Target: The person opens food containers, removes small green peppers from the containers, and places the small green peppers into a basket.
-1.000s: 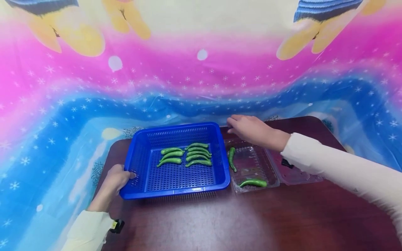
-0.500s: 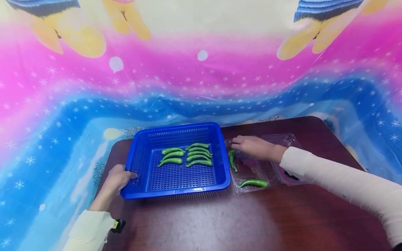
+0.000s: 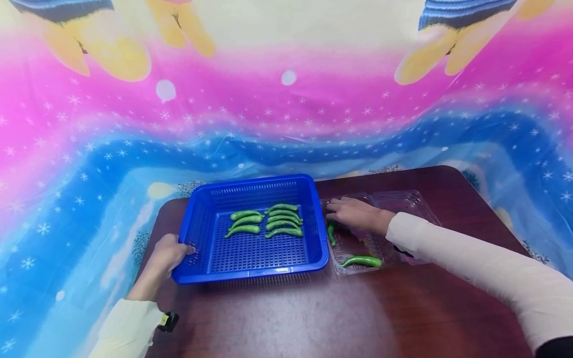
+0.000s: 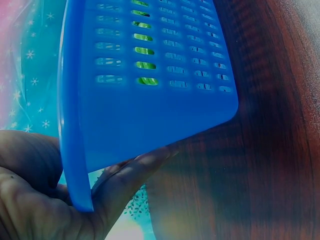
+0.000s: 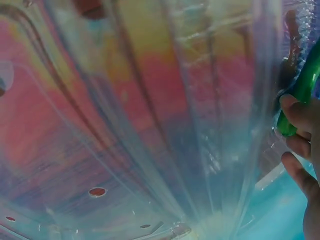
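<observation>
A blue plastic basket [image 3: 250, 273] stands on the table, several curved green chili peppers [image 3: 284, 224] lying in two groups on its slotted floor. My left hand [image 3: 166, 256] grips the basket's left rim, the rim running between thumb and fingers in the left wrist view. Right of the basket is a clear plastic container [image 3: 358, 238]. One chili pepper [image 3: 360, 261] lies at its near end. My right hand [image 3: 355, 213] is over the container's far left part. Thumb and fingers pinch the end of another green chili pepper [image 5: 306, 87], partly hidden by the hand in the head view.
The container's clear lid [image 3: 407, 199] lies opened out to the right, partly under the right sleeve. A dark reddish-brown table [image 3: 286, 318] carries everything. A printed pink and blue cloth [image 3: 286, 119] hangs behind and beside it.
My right hand has come down from above the container's far edge to the chili pepper at its left side and pinches its end. My left hand keeps its grip on the basket.
</observation>
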The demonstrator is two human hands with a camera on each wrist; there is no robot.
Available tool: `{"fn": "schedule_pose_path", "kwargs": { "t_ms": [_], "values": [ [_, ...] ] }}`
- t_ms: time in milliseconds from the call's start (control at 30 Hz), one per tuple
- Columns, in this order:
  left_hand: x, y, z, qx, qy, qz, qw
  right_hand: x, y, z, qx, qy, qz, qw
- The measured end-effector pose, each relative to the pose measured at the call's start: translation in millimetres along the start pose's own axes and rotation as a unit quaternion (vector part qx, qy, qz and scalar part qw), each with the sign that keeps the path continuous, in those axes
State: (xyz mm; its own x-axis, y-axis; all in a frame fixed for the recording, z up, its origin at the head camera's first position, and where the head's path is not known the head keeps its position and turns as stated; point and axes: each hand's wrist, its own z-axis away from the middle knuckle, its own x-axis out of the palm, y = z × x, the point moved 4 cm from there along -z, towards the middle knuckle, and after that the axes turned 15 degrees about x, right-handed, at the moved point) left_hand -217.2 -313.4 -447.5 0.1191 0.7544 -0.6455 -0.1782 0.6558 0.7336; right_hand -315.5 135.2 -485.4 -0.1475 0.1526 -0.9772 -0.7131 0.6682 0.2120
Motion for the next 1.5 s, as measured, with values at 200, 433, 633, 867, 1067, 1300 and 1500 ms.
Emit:
{"fn": "schedule_pose_path", "kwargs": {
  "t_ms": [200,433,633,867,1067,1300,1500],
  "values": [
    [0.0,-0.7,0.1,0.004,0.003,0.0,1.0,3,-2,-3.0,-0.014,0.014,0.005,0.9998],
    [0.4,0.1,0.0,0.0,0.004,0.002,1.0,-4,2,0.4,0.004,0.012,-0.02,0.9997],
    [0.4,-0.5,-0.9,-0.002,0.003,0.003,1.0,-15,11,8.0,0.034,-0.003,-0.043,0.9985],
    [0.2,-1.4,-1.9,-0.001,0.005,-0.004,1.0,-33,28,15.5,0.027,0.062,-0.05,0.9965],
    [1.4,-2.1,-1.3,-0.004,0.002,0.002,1.0,-52,47,18.9,0.074,0.047,-0.079,0.993],
    [1.4,-2.2,-0.5,-0.001,0.005,-0.003,1.0,-85,58,14.9,0.104,0.037,-0.099,0.9889],
    [0.7,-2.3,-0.5,0.001,0.006,-0.003,1.0,-113,47,-1.8,0.118,0.044,-0.103,0.9867]
  ]
}}
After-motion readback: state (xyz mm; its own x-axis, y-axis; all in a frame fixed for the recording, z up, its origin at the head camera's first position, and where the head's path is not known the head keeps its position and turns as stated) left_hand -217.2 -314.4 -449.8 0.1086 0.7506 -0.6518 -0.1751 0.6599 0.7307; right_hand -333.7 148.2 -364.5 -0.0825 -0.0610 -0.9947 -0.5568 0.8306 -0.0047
